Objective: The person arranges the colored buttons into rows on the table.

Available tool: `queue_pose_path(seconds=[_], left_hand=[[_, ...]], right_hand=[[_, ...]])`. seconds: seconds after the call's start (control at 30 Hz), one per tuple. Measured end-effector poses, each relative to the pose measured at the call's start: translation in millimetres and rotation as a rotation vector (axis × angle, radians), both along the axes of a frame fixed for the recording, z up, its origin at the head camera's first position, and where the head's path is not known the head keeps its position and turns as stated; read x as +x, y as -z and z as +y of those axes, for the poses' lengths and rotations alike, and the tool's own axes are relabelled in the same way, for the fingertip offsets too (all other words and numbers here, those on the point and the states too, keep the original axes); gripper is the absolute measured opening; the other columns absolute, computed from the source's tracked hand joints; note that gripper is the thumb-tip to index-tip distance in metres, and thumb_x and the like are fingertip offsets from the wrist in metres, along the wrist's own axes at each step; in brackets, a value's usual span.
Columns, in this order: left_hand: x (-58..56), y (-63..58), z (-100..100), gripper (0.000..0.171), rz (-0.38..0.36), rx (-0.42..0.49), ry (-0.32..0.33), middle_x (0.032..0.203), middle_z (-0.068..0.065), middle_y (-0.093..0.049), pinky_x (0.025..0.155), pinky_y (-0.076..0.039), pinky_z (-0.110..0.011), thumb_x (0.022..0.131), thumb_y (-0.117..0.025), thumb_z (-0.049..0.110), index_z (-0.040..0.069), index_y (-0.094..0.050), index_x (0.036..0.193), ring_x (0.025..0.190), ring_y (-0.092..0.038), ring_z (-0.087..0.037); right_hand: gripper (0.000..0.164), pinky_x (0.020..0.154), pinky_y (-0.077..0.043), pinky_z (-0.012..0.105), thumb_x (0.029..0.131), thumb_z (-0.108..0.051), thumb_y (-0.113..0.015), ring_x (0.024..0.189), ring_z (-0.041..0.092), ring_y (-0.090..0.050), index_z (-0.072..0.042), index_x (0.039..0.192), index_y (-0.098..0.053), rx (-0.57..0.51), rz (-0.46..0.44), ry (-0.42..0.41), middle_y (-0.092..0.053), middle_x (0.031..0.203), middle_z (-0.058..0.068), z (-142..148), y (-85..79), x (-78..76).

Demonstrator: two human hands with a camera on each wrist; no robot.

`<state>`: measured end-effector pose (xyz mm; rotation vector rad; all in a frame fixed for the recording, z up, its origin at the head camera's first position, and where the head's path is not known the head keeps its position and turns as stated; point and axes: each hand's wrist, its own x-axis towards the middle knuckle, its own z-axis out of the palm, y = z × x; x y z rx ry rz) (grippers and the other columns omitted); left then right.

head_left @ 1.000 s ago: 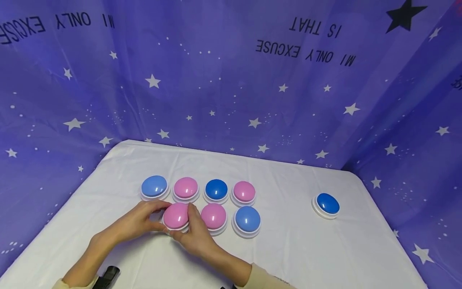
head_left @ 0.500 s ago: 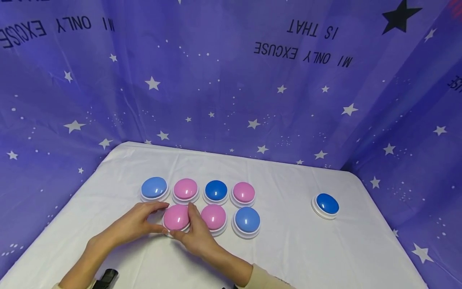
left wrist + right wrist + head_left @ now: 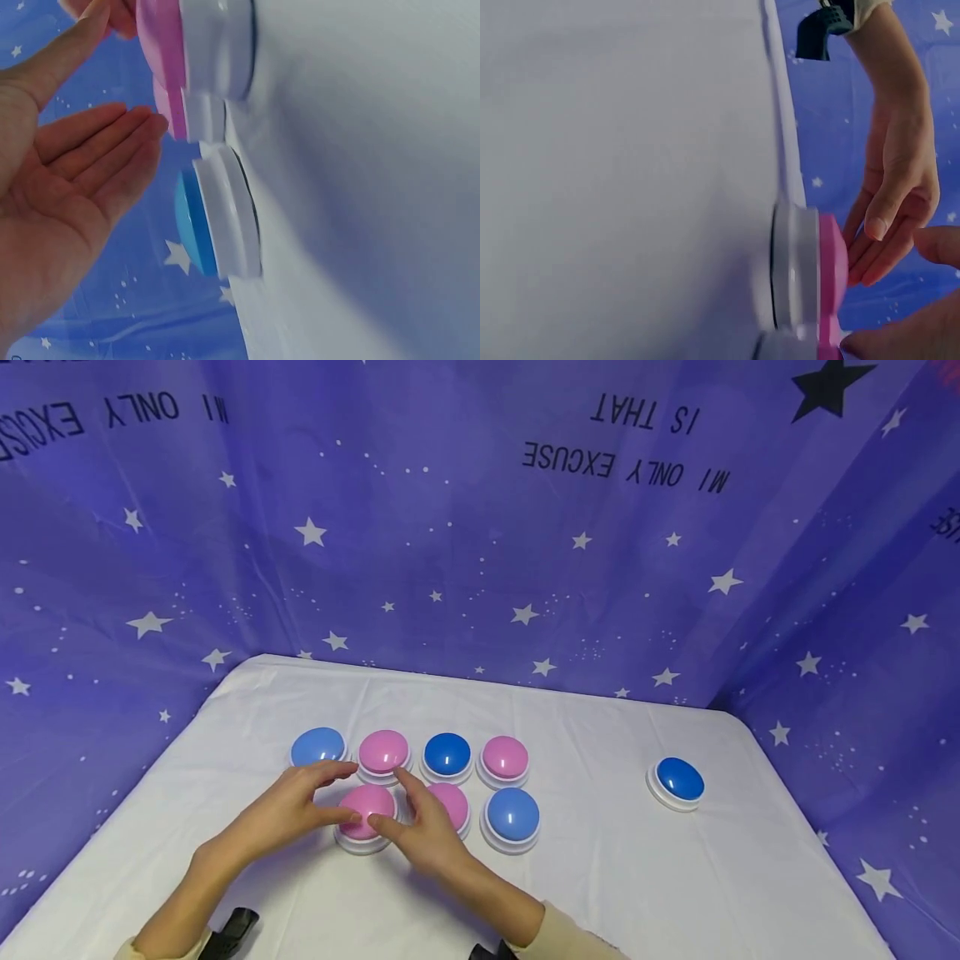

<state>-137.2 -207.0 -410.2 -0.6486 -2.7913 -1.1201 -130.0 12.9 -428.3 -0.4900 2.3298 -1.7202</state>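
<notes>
A pink push button with a white round base (image 3: 367,799) stands front left in the head view. Over its left side hovers my left hand (image 3: 288,802), fingers and thumb spread and holding nothing. My right hand (image 3: 427,831) is above its right side, thumb and forefinger apart, partly covering another pink button (image 3: 453,802) beside it. In the left wrist view the left palm shows relaxed near the light blue button (image 3: 193,225). The right wrist view shows the pink button (image 3: 832,262) at its lower edge, with my right fingers past its dome.
Behind stands a row with a light blue button (image 3: 318,747), a pink one (image 3: 383,750), a dark blue one (image 3: 447,752) and a pink one (image 3: 504,756). Another light blue button (image 3: 513,813) is front right. A lone dark blue button (image 3: 680,779) stands far right on the white tablecloth (image 3: 600,877).
Both hands have let go of the front-left pink button and lifted off its sides; their thumbs now overlap its dome in the head view. The buttons stay in their places.
</notes>
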Motion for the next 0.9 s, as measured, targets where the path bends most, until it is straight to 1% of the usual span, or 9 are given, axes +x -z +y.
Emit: queue_pose_path(seconds=[0.1,0.17,0.27,0.37,0.5,0.63,0.7,0.8,0.9], left_hand=[[-4.9,-2.9,10.1,0.065,0.000,0.022,-0.003,0.126,-0.016,-0.064,0.095,-0.047,-0.057,0.079,-0.084,0.032,-0.004,-0.062,0.128,0.114,-0.060,-0.041],[-9.4,-3.5,18.6,0.066,0.001,0.043,0.005,0.127,-0.015,-0.064,0.095,-0.047,-0.057,0.080,-0.084,0.033,-0.003,-0.061,0.130,0.115,-0.060,-0.040],[-17.7,-3.0,34.9,0.065,0.000,0.077,0.032,0.128,-0.015,-0.063,0.097,-0.047,-0.055,0.080,-0.084,0.033,-0.001,-0.061,0.130,0.116,-0.059,-0.037],[-27.4,-2.4,54.7,0.064,-0.003,0.117,0.088,0.129,-0.015,-0.063,0.099,-0.046,-0.054,0.081,-0.083,0.033,-0.001,-0.060,0.131,0.119,-0.058,-0.034],[-40.6,-5.1,86.1,0.066,0.003,0.146,0.157,0.132,-0.015,-0.061,0.102,-0.044,-0.052,0.082,-0.082,0.033,-0.001,-0.059,0.133,0.123,-0.056,-0.033],[-53.6,-9.4,118.0,0.067,0.015,0.131,0.200,0.133,-0.013,-0.061,0.104,-0.042,-0.048,0.081,-0.083,0.033,0.000,-0.059,0.134,0.125,-0.054,-0.031],[-59.4,-10.8,132.9,0.066,0.012,0.124,0.220,0.133,-0.012,-0.061,0.105,-0.043,-0.047,0.081,-0.083,0.032,0.001,-0.058,0.134,0.126,-0.054,-0.031],[-65.6,-11.0,154.3,0.068,-0.021,0.137,0.248,0.134,-0.011,-0.060,0.104,-0.043,-0.046,0.081,-0.083,0.033,0.001,-0.057,0.136,0.125,-0.054,-0.029],[-70.6,-8.4,174.4,0.068,-0.036,0.143,0.274,0.135,-0.011,-0.060,0.103,-0.044,-0.044,0.082,-0.083,0.033,0.001,-0.057,0.137,0.123,-0.056,-0.028]], right_hand=[[0.063,0.111,-0.033,0.043,0.093,-0.021,-0.069,0.138,0.035,-0.040,0.000,0.147,-0.044,-0.064,0.017,-0.013,-0.045,0.150,0.014,11.1,-3.9,-5.7],[0.060,0.111,-0.033,0.042,0.093,-0.018,-0.069,0.138,0.034,-0.041,0.000,0.145,-0.046,-0.112,0.022,-0.014,-0.047,0.148,0.015,20.8,-6.2,-10.1],[0.057,0.111,-0.034,0.042,0.093,-0.013,-0.070,0.137,0.034,-0.042,0.002,0.144,-0.048,-0.173,0.035,0.002,-0.048,0.146,0.017,39.0,-7.4,-17.9],[0.056,0.112,-0.032,0.041,0.092,-0.007,-0.069,0.137,0.035,-0.042,0.006,0.142,-0.048,-0.220,0.046,0.026,-0.048,0.145,0.022,62.3,-6.5,-26.7],[0.054,0.111,-0.034,0.039,0.090,-0.003,-0.071,0.134,0.036,-0.045,0.008,0.139,-0.050,-0.211,0.060,0.111,-0.051,0.142,0.023,100.6,-4.6,-36.3],[0.054,0.109,-0.037,0.037,0.087,-0.001,-0.073,0.132,0.035,-0.048,0.006,0.137,-0.053,-0.179,0.070,0.222,-0.054,0.139,0.023,143.5,-2.2,-41.7],[0.053,0.109,-0.037,0.034,0.087,0.000,-0.074,0.132,0.033,-0.049,0.006,0.136,-0.054,-0.162,0.078,0.269,-0.053,0.138,0.024,165.0,-1.6,-43.0],[0.052,0.108,-0.038,0.030,0.087,-0.002,-0.074,0.131,0.030,-0.049,0.005,0.135,-0.055,-0.133,0.077,0.332,-0.053,0.138,0.024,194.3,-1.3,-42.3],[0.052,0.106,-0.039,0.027,0.088,-0.006,-0.075,0.131,0.029,-0.049,0.004,0.136,-0.055,-0.095,0.074,0.369,-0.053,0.139,0.023,219.9,-1.3,-39.8]])
